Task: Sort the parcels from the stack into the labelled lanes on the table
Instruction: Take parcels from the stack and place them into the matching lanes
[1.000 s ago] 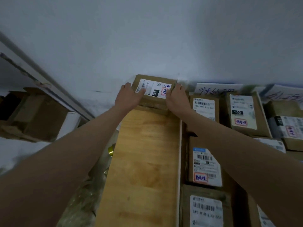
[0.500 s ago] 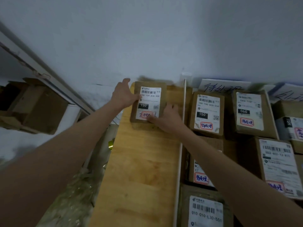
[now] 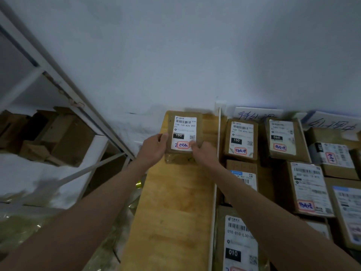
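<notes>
A small brown parcel (image 3: 184, 132) with a white label marked 150 and a red-framed handwritten tag lies at the far end of the bare wooden lane (image 3: 175, 202) on the left of the table. My left hand (image 3: 153, 148) grips its near left corner. My right hand (image 3: 203, 153) holds its near right corner, thumb on the label. Right of a thin white divider (image 3: 216, 163), several labelled parcels fill the other lanes, among them one marked 150 (image 3: 241, 140), one marked 060 (image 3: 282, 139) and one marked 010 (image 3: 239, 245).
Handwritten lane signs (image 3: 257, 115) lean against the white wall behind the parcels. A white metal shelf frame (image 3: 64, 89) with brown cartons (image 3: 64, 137) stands to the left. Crumpled plastic bags (image 3: 29, 227) lie below the table's left edge.
The parcel went from tilted up against the wall to lying flat in the left lane. Both hands slid from its sides to its near corners and drew slightly back toward me.
</notes>
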`<action>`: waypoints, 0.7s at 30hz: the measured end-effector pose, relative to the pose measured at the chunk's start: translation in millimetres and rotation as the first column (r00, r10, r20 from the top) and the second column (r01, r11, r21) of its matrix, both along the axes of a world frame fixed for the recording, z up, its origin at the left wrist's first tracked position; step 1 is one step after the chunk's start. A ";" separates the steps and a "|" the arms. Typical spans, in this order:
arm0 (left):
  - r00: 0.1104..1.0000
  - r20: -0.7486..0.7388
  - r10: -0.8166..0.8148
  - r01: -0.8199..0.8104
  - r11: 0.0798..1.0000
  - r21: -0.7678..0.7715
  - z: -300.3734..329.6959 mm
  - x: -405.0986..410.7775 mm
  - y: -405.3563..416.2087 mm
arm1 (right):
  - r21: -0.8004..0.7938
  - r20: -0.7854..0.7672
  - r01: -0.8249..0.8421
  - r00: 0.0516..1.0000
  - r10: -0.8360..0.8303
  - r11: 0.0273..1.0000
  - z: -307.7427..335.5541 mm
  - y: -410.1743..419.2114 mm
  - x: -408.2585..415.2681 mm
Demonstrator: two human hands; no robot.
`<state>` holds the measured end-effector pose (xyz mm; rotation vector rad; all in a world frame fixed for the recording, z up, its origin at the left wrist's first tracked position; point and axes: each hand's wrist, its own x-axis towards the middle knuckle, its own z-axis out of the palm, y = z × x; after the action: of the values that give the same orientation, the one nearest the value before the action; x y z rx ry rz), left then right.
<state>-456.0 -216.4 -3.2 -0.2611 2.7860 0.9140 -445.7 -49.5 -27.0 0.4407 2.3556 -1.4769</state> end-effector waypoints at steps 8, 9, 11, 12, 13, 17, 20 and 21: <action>0.967 -0.044 -0.253 0.192 0.826 -0.529 68.6 104.6 -26.8 | 0.136 -0.105 0.030 0.994 -0.016 0.990 93.4 28.1 91.4; 0.959 -0.051 -0.279 0.205 0.806 -0.556 76.6 121.4 -26.6 | 0.140 -0.104 0.028 0.994 -0.014 0.990 101.4 32.0 109.2; 0.946 -0.057 -0.318 0.222 0.769 -0.599 89.4 153.6 -25.1 | 0.138 -0.117 0.040 0.993 -0.023 0.990 113.2 40.8 144.3; 0.940 -0.061 -0.335 0.228 0.752 -0.619 95.3 169.9 -23.8 | 0.132 -0.126 0.053 0.991 -0.036 0.990 119.1 45.6 162.9; 0.935 -0.065 -0.348 0.233 0.742 -0.628 100.4 186.1 -21.6 | 0.128 -0.128 0.067 0.990 -0.051 0.989 125.7 50.0 181.5; 0.920 -0.088 -0.382 0.251 0.746 -0.617 117.5 254.4 -9.5 | 0.166 -0.145 0.102 0.986 -0.078 0.981 145.0 65.5 255.5; 0.909 -0.110 -0.402 0.252 0.741 -0.623 128.7 303.9 0.0 | 0.191 -0.160 0.119 0.983 -0.089 0.974 156.5 74.5 309.9; 0.905 -0.115 -0.409 0.256 0.741 -0.621 132.8 319.6 2.8 | 0.204 -0.157 0.115 0.984 -0.084 0.972 160.2 77.2 326.9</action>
<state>-136.5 -213.6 129.6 0.2974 3.1198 -0.0459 -118.8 27.7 133.2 0.5262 2.6585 -1.3461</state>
